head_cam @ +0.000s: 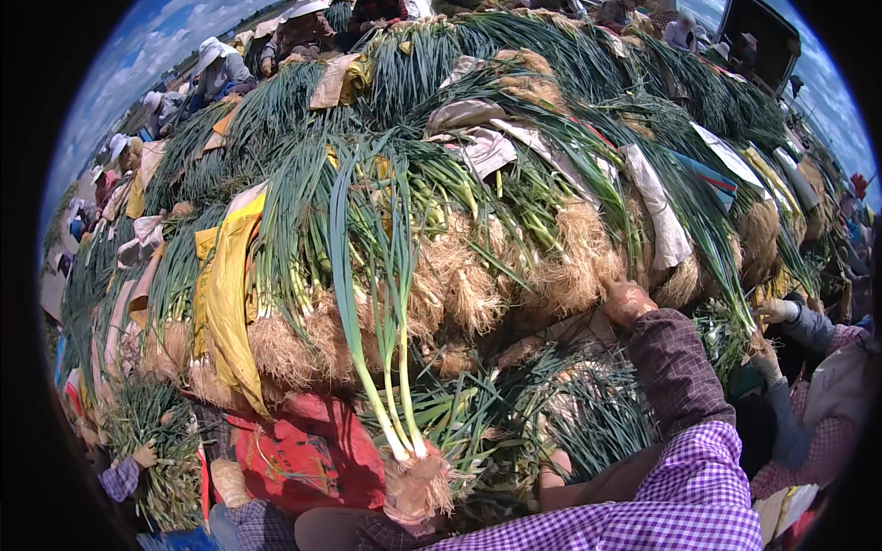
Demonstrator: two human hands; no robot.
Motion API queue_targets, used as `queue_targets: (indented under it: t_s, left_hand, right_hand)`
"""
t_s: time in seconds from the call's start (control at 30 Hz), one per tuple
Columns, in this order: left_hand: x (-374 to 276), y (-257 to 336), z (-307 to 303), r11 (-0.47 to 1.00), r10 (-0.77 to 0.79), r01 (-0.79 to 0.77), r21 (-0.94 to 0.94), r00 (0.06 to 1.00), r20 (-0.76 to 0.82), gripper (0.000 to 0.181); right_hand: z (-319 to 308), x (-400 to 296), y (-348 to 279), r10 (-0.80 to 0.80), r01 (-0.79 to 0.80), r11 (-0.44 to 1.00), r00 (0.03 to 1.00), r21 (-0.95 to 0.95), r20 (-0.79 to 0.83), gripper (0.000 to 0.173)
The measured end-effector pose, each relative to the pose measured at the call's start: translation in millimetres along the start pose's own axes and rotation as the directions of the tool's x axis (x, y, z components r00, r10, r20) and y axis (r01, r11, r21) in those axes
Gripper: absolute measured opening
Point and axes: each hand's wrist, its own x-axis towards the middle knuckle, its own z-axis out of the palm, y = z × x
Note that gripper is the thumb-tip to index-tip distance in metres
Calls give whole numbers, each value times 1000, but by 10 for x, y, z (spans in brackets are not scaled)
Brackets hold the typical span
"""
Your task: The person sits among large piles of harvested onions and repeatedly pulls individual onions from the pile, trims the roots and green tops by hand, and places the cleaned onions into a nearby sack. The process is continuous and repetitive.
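My left hand (411, 485), gloved or coated with soil, is low in the picture, closed round the root end of several long green onions (396, 406). Their white stems and green leaves stand up in front of the heap. My right hand (628, 302) reaches out to the right and touches the tangled pale roots (586, 265) of onions lying on the heap; its fingers are partly hidden among the roots. Loose green leaves (599, 413) lie between my two arms.
A long, high heap of green onions (427, 76) spans the view, with a yellow sack (238, 296) and pale sacks over it. A red sack (303, 448) lies below. Co-workers' gloved hands are near at the lower left (229, 482) and right (775, 311). More people line the heap's far side.
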Motion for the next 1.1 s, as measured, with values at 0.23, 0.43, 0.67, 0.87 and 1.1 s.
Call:
queue_targets:
  t_s: [0.23, 0.43, 0.67, 0.87, 1.1]
  left_hand:
    - [-47, -19, -22, 988, 42, -48, -150, 998, -43, 20]
    - [-85, 12, -18, 998, -41, 43, -43, 998, 40, 24]
    - [-266, 8, -142, 988, 56, -44, -151, 995, 80, 29]
    - [-340, 230, 67, 994, 62, -58, -95, 997, 41, 17]
    - [-432, -25, -345, 976, 182, -170, -135, 980, 84, 21]
  right_hand:
    - [-615, -186, -728, -218, 519, 810, 700, 274, -680, 18]
    - [-232, 557, -812, 18, -8, 998, 990, 70, -138, 38]
    - [-1455, -409, -1668, -34, 309, 648, 925, 697, -378, 32]
    - [708, -1142, -1974, -205, -25, -423, 976, 906, -69, 15]
    - [1509, -2696, -2036, -515, 261, -187, 795, 947, -321, 22]
